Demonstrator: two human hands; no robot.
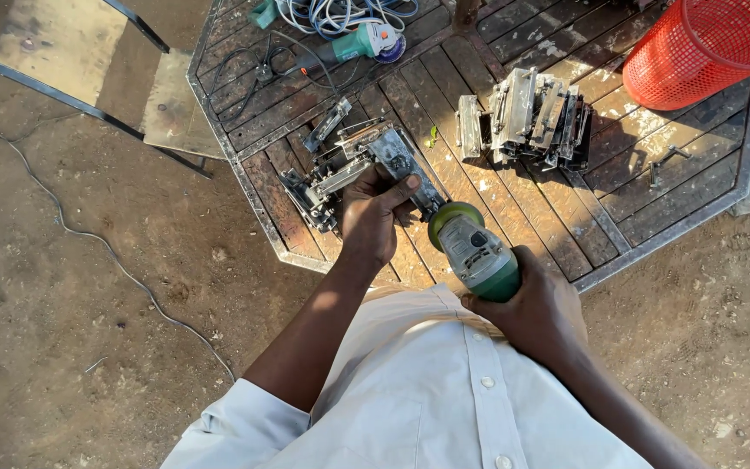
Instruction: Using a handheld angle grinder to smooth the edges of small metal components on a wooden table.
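From the head view, I am gripping a metal bracket (397, 165) with my left hand (373, 213), fingers clenched around it, pressing it on the table (653, 208). My right hand (531, 313) is grasping a green grinder (476, 252), its disc touching the bracket. More brackets (527, 117) are lying near a red basket (705, 52).

left hand (373, 213): arm extended, fingers curled closed | right hand (527, 311): fingers wrapped tight

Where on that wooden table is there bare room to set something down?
Bare slats lie between the metal parts stack and the table's right rim. Crowded: the top left corner with cables, and around the left hand.
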